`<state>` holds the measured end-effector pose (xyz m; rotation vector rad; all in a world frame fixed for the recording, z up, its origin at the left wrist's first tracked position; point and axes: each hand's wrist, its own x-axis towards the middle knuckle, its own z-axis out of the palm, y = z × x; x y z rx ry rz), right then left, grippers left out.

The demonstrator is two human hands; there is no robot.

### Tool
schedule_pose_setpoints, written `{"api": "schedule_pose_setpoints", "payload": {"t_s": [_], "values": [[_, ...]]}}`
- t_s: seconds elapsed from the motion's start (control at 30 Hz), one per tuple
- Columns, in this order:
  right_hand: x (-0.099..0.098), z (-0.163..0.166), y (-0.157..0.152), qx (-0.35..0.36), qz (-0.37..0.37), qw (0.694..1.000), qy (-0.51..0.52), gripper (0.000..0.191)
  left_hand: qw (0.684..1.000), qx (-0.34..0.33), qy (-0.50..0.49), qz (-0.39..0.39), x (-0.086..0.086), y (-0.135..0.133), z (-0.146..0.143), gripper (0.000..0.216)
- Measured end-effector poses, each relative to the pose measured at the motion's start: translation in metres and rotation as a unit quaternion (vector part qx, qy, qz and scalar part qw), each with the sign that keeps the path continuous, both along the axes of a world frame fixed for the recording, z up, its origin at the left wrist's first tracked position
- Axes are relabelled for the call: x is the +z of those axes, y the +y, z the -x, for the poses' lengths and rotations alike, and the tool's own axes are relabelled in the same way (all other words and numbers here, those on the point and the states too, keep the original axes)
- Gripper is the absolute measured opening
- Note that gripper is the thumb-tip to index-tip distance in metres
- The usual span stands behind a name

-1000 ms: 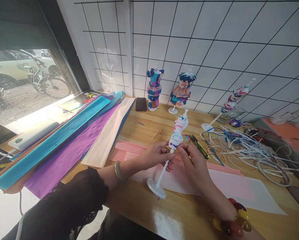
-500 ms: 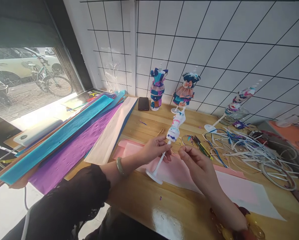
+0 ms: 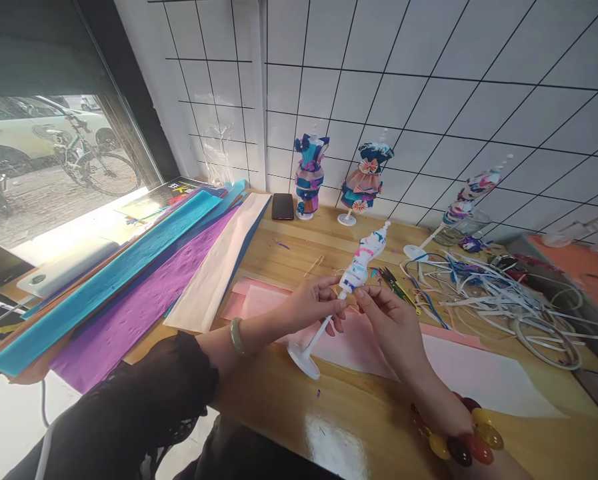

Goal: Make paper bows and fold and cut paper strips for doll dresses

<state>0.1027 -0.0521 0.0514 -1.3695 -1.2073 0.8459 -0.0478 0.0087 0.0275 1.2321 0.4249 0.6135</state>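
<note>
My left hand (image 3: 319, 303) is closed around the stem of a miniature dress-form mannequin (image 3: 363, 257), just below its torso. The torso is white with pink, blue and purple patches. It leans to the right, with its round white base (image 3: 303, 360) tilted toward me. My right hand (image 3: 391, 320) pinches at the torso's lower edge, thumb and fingertips against it; whether a small scrap is between them cannot be made out. Under both hands lie pink and white paper sheets (image 3: 473, 363).
Dressed miniature mannequins (image 3: 309, 177) stand along the tiled wall, near a phone (image 3: 283, 207). On the left are long crepe paper strips (image 3: 143, 253). Pliers or scissors (image 3: 397, 288) and tangled white and blue strips (image 3: 499, 300) lie on the right, before a glass jar (image 3: 449, 235).
My right hand has moved in from beside the mannequin to its torso's lower edge. The mannequin now leans further right. The whole view has shifted slightly.
</note>
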Motion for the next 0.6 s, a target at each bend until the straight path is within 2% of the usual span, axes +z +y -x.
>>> {"api": "schedule_pose_setpoints", "payload": {"t_s": [0.2, 0.33, 0.43, 0.6], "values": [[0.0, 0.0, 0.001, 0.028, -0.014, 1.0, 0.0, 0.025, 0.999, -0.003, -0.018, 0.038, 0.0, 0.001, -0.001, 0.074], [-0.002, 0.002, 0.002, 0.039, -0.021, 0.999, -0.006, 0.027, 0.994, -0.044, -0.043, 0.09, 0.004, 0.001, -0.001, 0.047], [-0.002, 0.007, 0.002, 0.051, -0.025, 0.998, 0.0, 0.028, 0.992, -0.065, -0.013, 0.107, 0.009, 0.0, 0.001, 0.05], [-0.003, 0.011, 0.0, 0.045, -0.033, 0.998, 0.007, 0.027, 0.991, -0.044, -0.017, 0.122, 0.012, -0.001, 0.002, 0.044]]}}
